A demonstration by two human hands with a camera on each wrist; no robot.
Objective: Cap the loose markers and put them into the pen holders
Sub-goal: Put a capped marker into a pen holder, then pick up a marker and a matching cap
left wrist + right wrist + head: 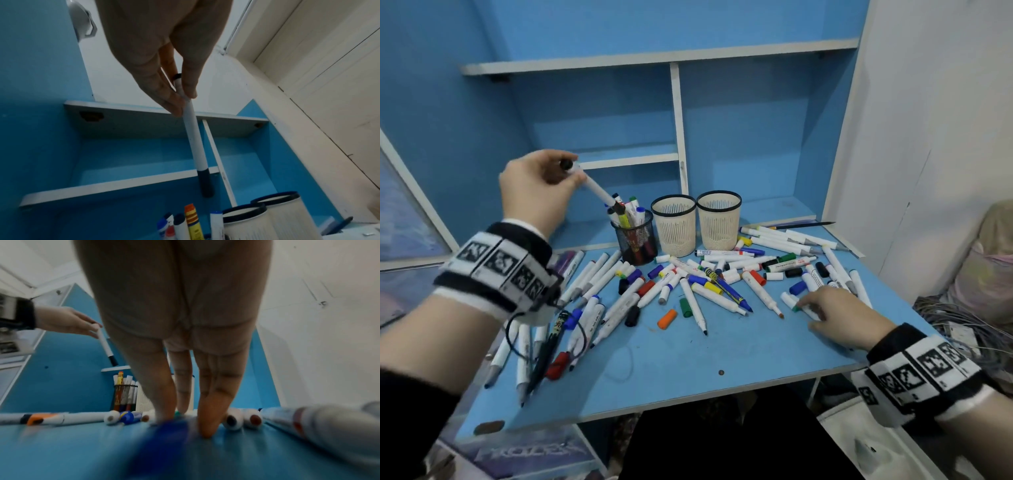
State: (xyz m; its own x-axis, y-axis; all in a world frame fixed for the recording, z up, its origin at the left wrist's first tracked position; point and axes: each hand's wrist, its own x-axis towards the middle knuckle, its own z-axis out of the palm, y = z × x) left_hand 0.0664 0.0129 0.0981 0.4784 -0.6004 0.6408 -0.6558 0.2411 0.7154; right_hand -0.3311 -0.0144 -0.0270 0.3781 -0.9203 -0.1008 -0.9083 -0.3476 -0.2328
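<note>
Her left hand (536, 192) was raised above the black mesh holder (636, 240), thumb and fingertips pinched on the upper end of a white marker (595, 187) whose black cap pointed down at the markers already standing in it. The two cream holders (697, 224) stood just beside it. Her right hand (832, 313) lay low on the blue desk (722, 356), fingers stretched onto a white marker with a green tip (796, 305); whether they gripped it I could not tell. Loose markers and caps (705, 281) lay strewn across the desk.
</note>
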